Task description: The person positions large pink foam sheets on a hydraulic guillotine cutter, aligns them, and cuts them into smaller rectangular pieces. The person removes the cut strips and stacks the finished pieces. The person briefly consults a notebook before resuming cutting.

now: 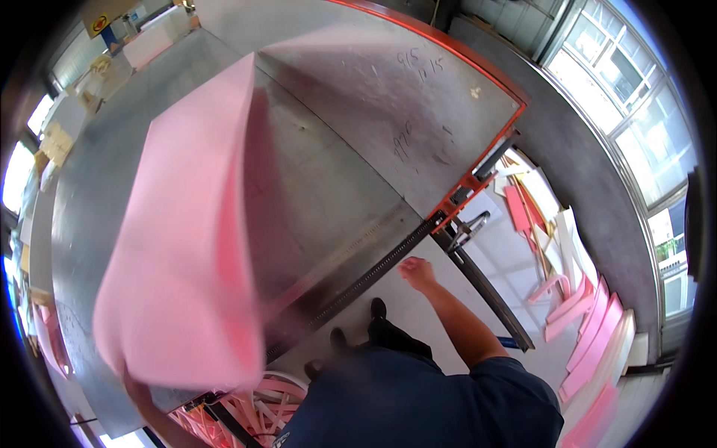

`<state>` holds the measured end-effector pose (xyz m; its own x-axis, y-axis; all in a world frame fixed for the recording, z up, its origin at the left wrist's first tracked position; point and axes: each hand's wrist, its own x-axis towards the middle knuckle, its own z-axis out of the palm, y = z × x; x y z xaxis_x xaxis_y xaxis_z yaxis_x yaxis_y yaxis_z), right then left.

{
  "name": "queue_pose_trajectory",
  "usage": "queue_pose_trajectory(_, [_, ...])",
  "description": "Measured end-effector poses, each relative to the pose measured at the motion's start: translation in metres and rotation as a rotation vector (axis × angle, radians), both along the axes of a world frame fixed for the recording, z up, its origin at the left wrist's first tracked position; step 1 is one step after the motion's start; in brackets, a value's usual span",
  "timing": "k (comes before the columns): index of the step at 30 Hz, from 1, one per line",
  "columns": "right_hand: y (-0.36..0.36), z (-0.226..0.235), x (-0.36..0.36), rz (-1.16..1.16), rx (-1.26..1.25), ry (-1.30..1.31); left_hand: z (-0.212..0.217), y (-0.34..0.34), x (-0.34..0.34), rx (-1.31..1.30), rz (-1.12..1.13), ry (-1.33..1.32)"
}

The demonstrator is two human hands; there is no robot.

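Observation:
A large pink foam sheet [179,224] is bent and lifted over the left part of the metal table, its lower edge smeared by motion. At that sheet's lower left corner is my left hand [131,382], gripping it; the fingers are mostly hidden behind the foam. My right hand [417,270] hangs just off the table's near edge, its fingers curled in with nothing seen in them. It is apart from the sheet.
The metal table [328,134] has an orange rim [500,71] and a dark toothed rail [373,269] along its near edge. A metal bar [493,299] juts out at the right. Pink and white foam offcuts [590,328] lie right; pink strips [261,407] heap below the table.

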<state>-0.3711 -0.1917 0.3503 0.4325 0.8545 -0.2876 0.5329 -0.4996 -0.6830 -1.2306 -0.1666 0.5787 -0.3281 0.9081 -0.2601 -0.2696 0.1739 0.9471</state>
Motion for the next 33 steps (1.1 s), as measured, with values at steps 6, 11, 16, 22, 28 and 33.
queue_pose_trajectory(6, [0.005, -0.003, -0.087, 0.241, -0.128, -0.080, -0.019, -0.092, -0.120, -0.397, 0.386, 0.145])
queue_pose_trajectory(11, [0.013, -0.002, -0.107, 0.260, -0.166, -0.093, -0.128, -0.055, -0.158, -0.471, 0.585, 0.437])
queue_pose_trajectory(16, [0.006, -0.008, -0.064, 0.192, -0.341, -0.126, -0.229, -0.015, -0.123, -0.343, 0.541, 0.566])
queue_pose_trajectory(22, [-0.043, 0.003, 0.080, -0.157, -0.355, -0.340, -0.186, 0.125, 0.209, 0.015, -0.060, 0.782])
queue_pose_trajectory(28, [-0.033, 0.016, 0.249, -0.711, -0.023, -0.348, -0.039, 0.269, 0.435, 0.365, -0.366, 0.775])
queue_pose_trajectory(33, [0.068, 0.027, 0.340, -0.692, 0.234, -0.239, 0.136, 0.318, 0.671, 0.938, -0.529, 0.839])
